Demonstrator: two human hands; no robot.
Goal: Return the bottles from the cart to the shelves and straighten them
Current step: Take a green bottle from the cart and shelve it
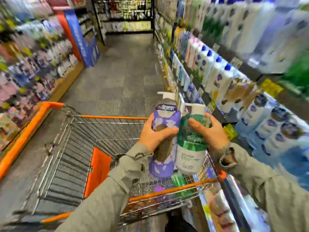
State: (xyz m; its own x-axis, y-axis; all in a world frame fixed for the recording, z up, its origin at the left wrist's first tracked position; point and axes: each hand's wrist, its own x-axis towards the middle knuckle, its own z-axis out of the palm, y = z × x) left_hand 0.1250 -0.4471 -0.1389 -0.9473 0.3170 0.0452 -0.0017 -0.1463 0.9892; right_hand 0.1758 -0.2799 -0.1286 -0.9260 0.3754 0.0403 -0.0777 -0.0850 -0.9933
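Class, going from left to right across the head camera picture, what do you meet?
In order: left shelves → cart's orange flap → purple bottle → green bottle → right shelves.

Both arms wear long sleeves of plain grey-green, shirt-weight cloth, creased along their length. The left sleeve (108, 190), over the cart (113, 117), ends in a cuff with a small tab. The right sleeve (267, 181), off the cart's right side, has a looser cuff that gapes at the wrist. The left hand (155, 133) and right hand (210, 131) are bare, with no gloves.
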